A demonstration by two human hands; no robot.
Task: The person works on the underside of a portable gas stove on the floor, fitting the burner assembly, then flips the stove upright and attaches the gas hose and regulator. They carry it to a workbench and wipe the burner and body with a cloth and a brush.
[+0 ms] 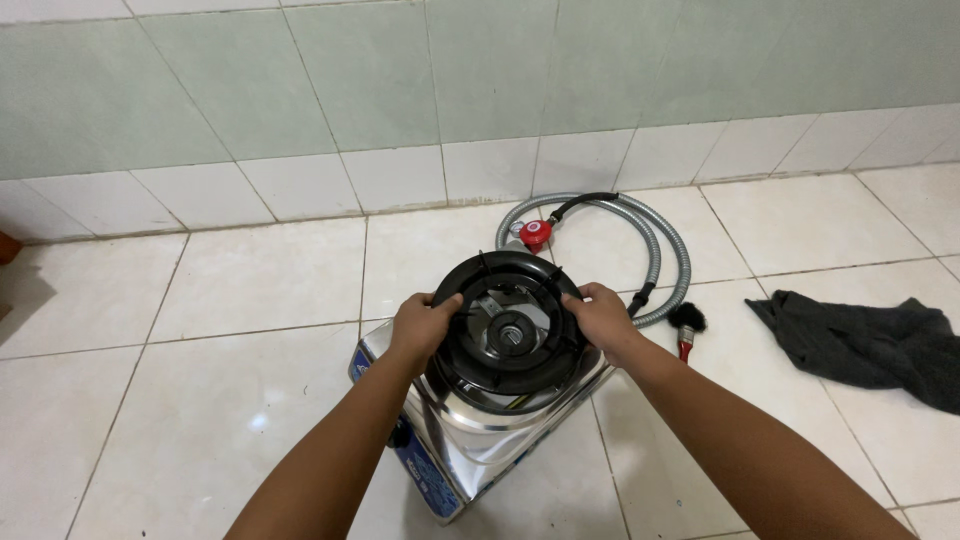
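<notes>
Black and matte, the round pan support (508,325) is a ring with short raised prongs around its rim, held a little above the top of a single-burner gas stove (480,430). The left hand (422,325) grasps the ring's left edge, fingers curled over the rim; the right hand (598,315) grasps the right edge in the same way. Through the ring's open middle the burner head (514,335) shows as a small dark disc with a round centre.

The stove body is polished stainless steel, boxy with rounded corners, its mirror-like top dished around the burner and catching reflections. A blue panel runs along its near front face, with a dark knob (400,433) partly hidden by the left forearm. It stands on a floor (200,400) of large glossy white tiles with thin grey grout lines.

Just beyond the stove, a corrugated metal hose (668,250) lies in a loose loop, silver-grey and ribbed, with black rubber ends and a red regulator (535,234) at its far left. To the right of the stove, near the hose, lies a small brush (687,325) with black bristles and a red handle. Farther right, a dark grey cloth (865,345) lies crumpled and soft. The far wall (400,90) is pale green tile above a white row.
</notes>
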